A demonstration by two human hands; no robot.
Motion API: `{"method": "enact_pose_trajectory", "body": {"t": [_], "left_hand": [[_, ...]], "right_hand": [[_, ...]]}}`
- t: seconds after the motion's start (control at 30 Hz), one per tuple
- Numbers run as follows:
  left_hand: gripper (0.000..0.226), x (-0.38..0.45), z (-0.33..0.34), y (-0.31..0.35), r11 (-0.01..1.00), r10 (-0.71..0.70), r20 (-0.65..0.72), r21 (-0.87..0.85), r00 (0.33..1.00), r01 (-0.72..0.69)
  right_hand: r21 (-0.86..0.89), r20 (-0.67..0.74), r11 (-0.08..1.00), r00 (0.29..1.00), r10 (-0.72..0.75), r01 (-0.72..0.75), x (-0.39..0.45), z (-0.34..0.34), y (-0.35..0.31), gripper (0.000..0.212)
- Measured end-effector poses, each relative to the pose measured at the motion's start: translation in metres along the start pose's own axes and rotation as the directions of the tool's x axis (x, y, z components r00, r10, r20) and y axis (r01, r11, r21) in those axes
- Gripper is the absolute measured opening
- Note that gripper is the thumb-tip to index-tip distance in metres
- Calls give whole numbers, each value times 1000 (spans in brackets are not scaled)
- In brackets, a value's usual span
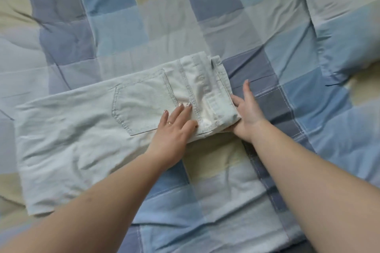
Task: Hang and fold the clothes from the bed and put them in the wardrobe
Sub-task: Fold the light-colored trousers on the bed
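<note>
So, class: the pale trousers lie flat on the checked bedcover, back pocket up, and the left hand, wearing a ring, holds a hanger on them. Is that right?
One detail is wrong. The head view shows no hanger: the left hand lies flat on the pale trousers by the back pocket, holding nothing. They do lie on the checked bedcover, pocket up, and the ring is there.

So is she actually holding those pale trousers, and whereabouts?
The right hand grips the pale trousers at the waistband end, fingers tucked under the fold. The left hand only presses flat beside the back pocket.
</note>
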State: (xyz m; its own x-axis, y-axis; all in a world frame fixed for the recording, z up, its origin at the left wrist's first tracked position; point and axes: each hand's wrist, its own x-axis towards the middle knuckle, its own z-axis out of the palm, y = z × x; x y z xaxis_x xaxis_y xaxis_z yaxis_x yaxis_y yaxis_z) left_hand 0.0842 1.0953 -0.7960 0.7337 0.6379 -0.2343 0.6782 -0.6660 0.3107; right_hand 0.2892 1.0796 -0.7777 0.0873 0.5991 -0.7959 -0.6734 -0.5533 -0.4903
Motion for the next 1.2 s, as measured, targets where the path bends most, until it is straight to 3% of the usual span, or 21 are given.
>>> {"method": "enact_pose_trajectory", "body": {"t": [0.07, 0.13, 0.2, 0.3, 0.4, 0.53, 0.63, 0.73, 0.83, 0.87, 0.9, 0.93, 1.0, 1.03, 1.1, 1.2], "left_hand": [[51, -1, 7, 2, 1000, 4, -18, 13, 1000, -4], [49, 1, 7, 2, 999, 21, -37, 27, 999, -20], [50, 2, 4, 1, 999, 36, -79, 32, 996, -34], [55, 8, 2, 0, 998, 56, -166, 10, 985, -55], [72, 6, 10, -1, 995, 100, -166, 38, 981, -95], [93, -23, 21, -12, 996, -54, -76, 70, 996, 59], [98, -59, 25, -27, 991, -126, -70, 38, 990, 129], [82, -105, 29, -47, 986, -151, -64, -83, 987, 145], [35, -156, 27, -62, 918, -324, -136, -286, 936, 276], [20, -170, 24, -61, 826, -475, -131, -406, 870, 390], [9, -183, 23, -59, 667, -643, -69, -539, 762, 514], [11, -193, 23, -58, 442, -787, 41, -658, 615, 610], [12, -208, 26, -58, -25, -886, 300, -793, 353, 609], [13, -213, 26, -60, -193, -869, 408, -800, 281, 568], [23, -217, 25, -63, -390, -808, 538, -795, 242, 464], [23, -210, 19, -67, -519, -731, 618, -778, 288, 354]], "right_hand": [[-383, -31, 921, 996, -89, 70, 4, 1, 1, 72], [-722, 22, 663, 966, -259, 195, 7, 8, 0, 57], [-808, 52, 525, 919, -391, 269, 9, 13, -5, 55], [-707, 7, 606, 861, -508, 364, 7, -1, -7, 49], [-644, -128, 696, 852, -507, 317, 12, -24, 1, 36], [-607, -271, 765, 849, -455, 216, 18, -32, 8, 35], [-608, -332, 762, 800, -500, 224, 13, -25, 6, 47], [-352, -513, 892, 738, -438, 284, -9, -15, 26, 48], [-48, -525, 963, 814, -249, 264, -38, 1, 81, 38], [-13, -503, 982, 847, -169, 188, -48, 11, 104, 40], [1, -468, 995, 879, -89, 101, -58, 25, 128, 39], [-7, -406, 1000, 914, -5, 2, -67, 41, 149, 31], [-106, -246, 975, 955, 163, -194, -75, 73, 189, 18], [-178, -194, 952, 957, 214, -249, -76, 89, 205, 21], [-252, -168, 930, 959, 231, -268, -70, 115, 231, 24], [-306, -152, 913, 960, 234, -271, -55, 138, 250, 20]]}}
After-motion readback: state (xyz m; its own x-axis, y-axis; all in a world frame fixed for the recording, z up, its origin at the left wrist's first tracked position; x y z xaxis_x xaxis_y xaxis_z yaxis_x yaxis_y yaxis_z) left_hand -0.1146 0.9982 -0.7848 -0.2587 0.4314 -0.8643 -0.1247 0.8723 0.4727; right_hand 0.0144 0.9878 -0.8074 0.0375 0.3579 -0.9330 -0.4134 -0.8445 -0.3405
